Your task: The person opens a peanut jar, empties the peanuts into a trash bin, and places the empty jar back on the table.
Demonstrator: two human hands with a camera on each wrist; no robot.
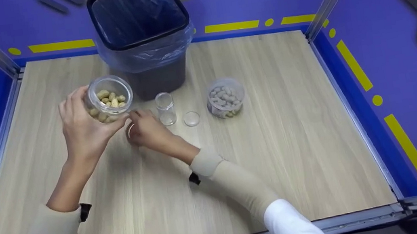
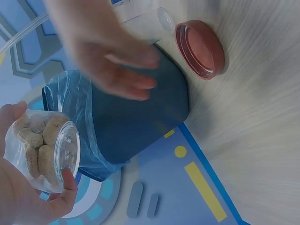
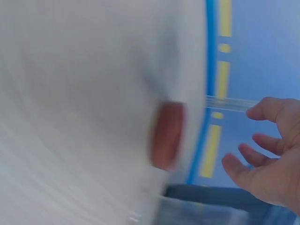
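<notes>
Head view: open peanut jar [image 1: 109, 98] gripped in left hand [image 1: 83, 128], raised, left of centre. Right hand [image 1: 148, 130], fingers loose, hovers over brown lid [image 2: 200, 48] on table [image 1: 279, 156]. Small empty jar [image 1: 165, 108], clear lid [image 1: 191, 118], second peanut jar [image 1: 225, 97] right; bin [image 1: 142, 36] far.

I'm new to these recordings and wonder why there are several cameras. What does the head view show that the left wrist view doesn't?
Only the head view shows the small empty jar, its clear lid and the second, closed peanut jar.

Only the left wrist view shows the brown lid lying on the table.

Both show the left hand gripping the open peanut jar, the right hand and the lined bin.
</notes>
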